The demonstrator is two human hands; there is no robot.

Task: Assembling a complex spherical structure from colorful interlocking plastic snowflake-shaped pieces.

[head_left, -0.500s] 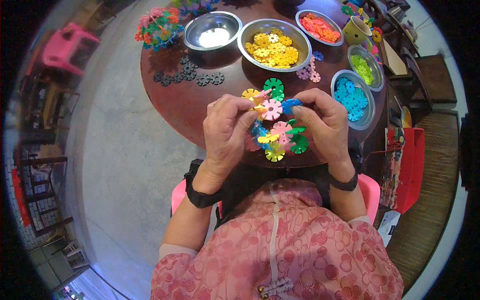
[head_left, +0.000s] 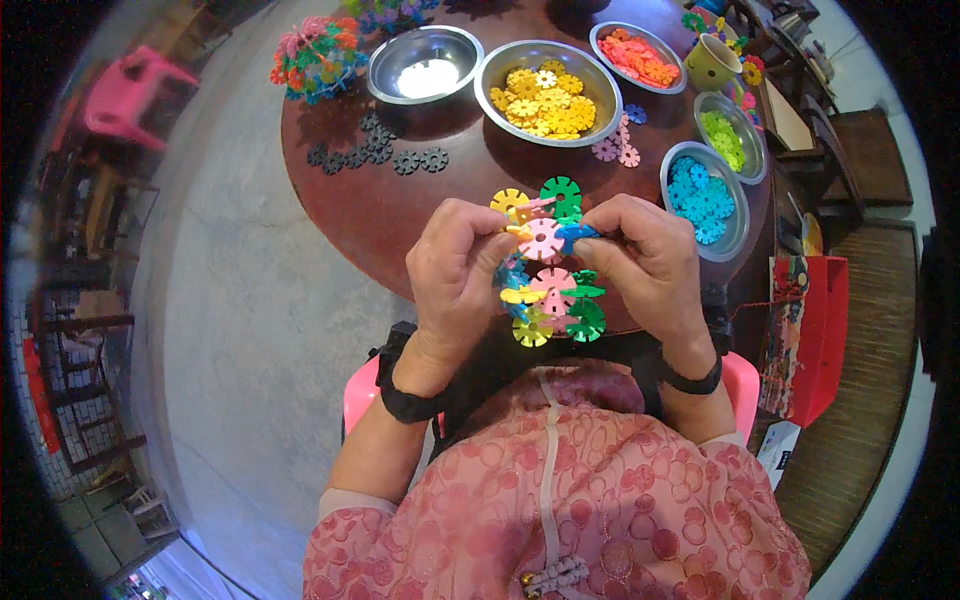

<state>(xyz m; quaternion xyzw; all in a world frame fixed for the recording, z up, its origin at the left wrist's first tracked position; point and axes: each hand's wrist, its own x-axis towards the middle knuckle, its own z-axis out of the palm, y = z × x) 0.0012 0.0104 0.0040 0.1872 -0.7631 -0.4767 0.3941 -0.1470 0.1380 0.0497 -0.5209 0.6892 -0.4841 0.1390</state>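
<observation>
Between my hands hangs a linked build of notched plastic discs (head_left: 553,284) in pink, green, yellow and blue. My left hand (head_left: 452,262) is closed in a pinch on a yellow disc (head_left: 517,233) at the build's upper left. On the other side, my right hand (head_left: 652,262) pinches a blue disc (head_left: 574,238) next to a pink disc (head_left: 541,240). A green disc (head_left: 561,198) sticks up at the far end, and a yellow-green disc (head_left: 531,328) sits at the near end. My fingers partly hide the discs they grip.
Metal bowls stand beyond: one bare inside (head_left: 385,72), others with yellow discs (head_left: 548,103), orange-red discs (head_left: 640,60), lime pieces (head_left: 722,140) and blue discs (head_left: 702,203). Black discs (head_left: 378,148) and pink discs (head_left: 615,148) lie on the table (head_left: 350,215). A colourful disc model (head_left: 318,60) stands far left.
The build has turned a little, and its lower part has come nearer to my body and slightly left. Both hands keep their pinch on the yellow and blue discs.
</observation>
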